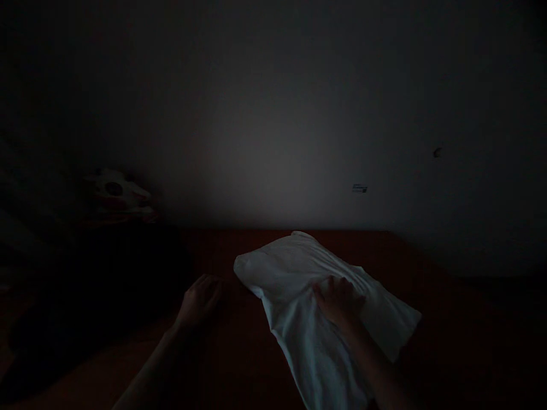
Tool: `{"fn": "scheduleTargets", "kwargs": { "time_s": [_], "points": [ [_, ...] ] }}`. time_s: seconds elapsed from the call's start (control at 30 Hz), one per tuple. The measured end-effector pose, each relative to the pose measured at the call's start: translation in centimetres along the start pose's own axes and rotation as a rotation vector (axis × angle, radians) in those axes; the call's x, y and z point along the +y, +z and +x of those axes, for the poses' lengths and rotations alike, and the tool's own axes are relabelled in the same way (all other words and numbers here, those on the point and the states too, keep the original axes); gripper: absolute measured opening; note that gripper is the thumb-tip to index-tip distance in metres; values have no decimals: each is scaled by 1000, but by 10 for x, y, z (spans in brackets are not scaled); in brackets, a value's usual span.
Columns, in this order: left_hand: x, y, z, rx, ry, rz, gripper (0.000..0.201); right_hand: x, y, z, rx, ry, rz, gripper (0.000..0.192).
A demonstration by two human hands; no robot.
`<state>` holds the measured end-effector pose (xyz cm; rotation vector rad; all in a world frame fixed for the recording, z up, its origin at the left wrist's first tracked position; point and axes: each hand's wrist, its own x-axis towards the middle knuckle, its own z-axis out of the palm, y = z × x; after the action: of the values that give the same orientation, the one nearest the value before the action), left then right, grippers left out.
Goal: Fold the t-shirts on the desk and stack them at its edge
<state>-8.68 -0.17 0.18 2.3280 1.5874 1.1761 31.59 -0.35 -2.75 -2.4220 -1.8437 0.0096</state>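
Observation:
A white cloth garment [294,273] lies bunched on a dark reddish surface [239,353] in a very dim room. My right hand [339,300] rests on top of the cloth near its middle, palm down, fingers pressed into the fabric. My left hand [200,299] lies flat on the bare surface just left of the cloth, a short gap from its edge, holding nothing. Part of the cloth hangs toward me past the lower edge of the picture.
A plain wall [273,125] stands right behind the surface. At the far left a pale bundle with red and dark marks [117,196] sits on a dark heap [85,273]. The surface's right edge [427,262] drops into darkness.

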Motion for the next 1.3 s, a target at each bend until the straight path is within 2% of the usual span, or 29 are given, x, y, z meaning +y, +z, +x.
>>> {"fn": "scheduleTargets", "kwargs": {
  "time_s": [0.07,0.1,0.2,0.27,0.37,0.53,0.63,0.77,0.93,1.1,1.3],
  "points": [
    [4,4,1,-27,9,-13,30,-3,-10,-12,-38,68,-71,88],
    [5,5,1,-38,14,-19,30,-5,-15,-16,-23,9,-81,90],
    [8,6,0,-54,13,-34,30,-12,-22,-19,36,-374,12,84],
    [8,5,0,-59,-2,-27,31,-17,-20,-16,-28,-466,93,81],
    [5,5,0,-69,-23,-15,33,-24,-13,-10,-141,-385,131,83],
    [1,9,-2,-110,1,-5,38,-17,-12,7,-137,-300,132,85],
    [2,9,-1,-171,37,-2,38,3,-15,22,-132,-253,107,86],
    [-2,10,0,-222,38,22,39,44,-18,39,-130,-155,54,86],
    [-12,14,-2,-236,9,16,39,100,-19,58,-123,-34,-12,82],
    [-22,19,-3,-229,7,22,37,151,-11,75,-107,35,-61,79],
    [-25,20,-2,-237,9,18,38,194,-3,92,-112,108,-74,78]
  ]
}}
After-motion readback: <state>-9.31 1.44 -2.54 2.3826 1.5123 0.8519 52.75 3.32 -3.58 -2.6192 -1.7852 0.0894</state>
